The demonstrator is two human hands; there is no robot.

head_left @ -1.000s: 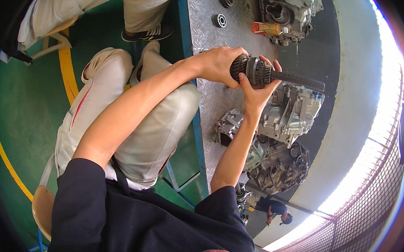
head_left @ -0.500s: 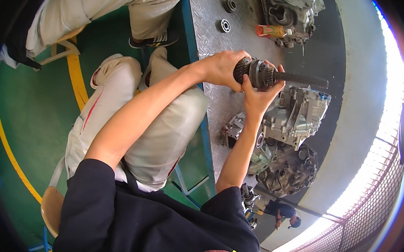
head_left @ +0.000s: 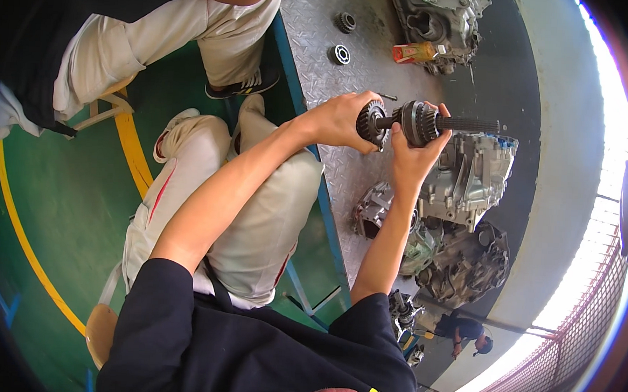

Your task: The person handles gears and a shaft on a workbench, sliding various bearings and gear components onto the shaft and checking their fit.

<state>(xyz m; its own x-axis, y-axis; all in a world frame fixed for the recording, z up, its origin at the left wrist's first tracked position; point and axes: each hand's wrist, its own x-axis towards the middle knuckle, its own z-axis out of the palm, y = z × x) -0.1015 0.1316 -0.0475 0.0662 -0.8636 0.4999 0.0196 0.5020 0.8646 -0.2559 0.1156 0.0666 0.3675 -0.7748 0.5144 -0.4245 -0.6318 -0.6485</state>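
Observation:
My left hand (head_left: pixel 342 121) is closed on a dark toothed gear (head_left: pixel 372 125) at the left end of a gear shaft. A bare stretch of the shaft (head_left: pixel 385 122) shows between this gear and a thicker gear cluster (head_left: pixel 417 123). Around that cluster my right hand (head_left: pixel 419 153) is closed, its thumb on the near side and fingertips showing at the far side. The splined end of the shaft (head_left: pixel 475 124) points right, past the right hand. Both hands hold the assembly above the metal bench (head_left: pixel 333 85). My left palm and fingers are partly hidden.
A bearing ring (head_left: pixel 341 54) and a small gear (head_left: pixel 345 22) lie on the bench. Beyond stand a gearbox casing (head_left: pixel 441 19), an orange bottle (head_left: pixel 415 52), and more casings (head_left: pixel 469 178) on the right. Another person's leg (head_left: pixel 229 42) is at the upper left.
The left gear has come away from the gear cluster, baring shaft between them. My hands are farther apart, and the view has shifted slightly.

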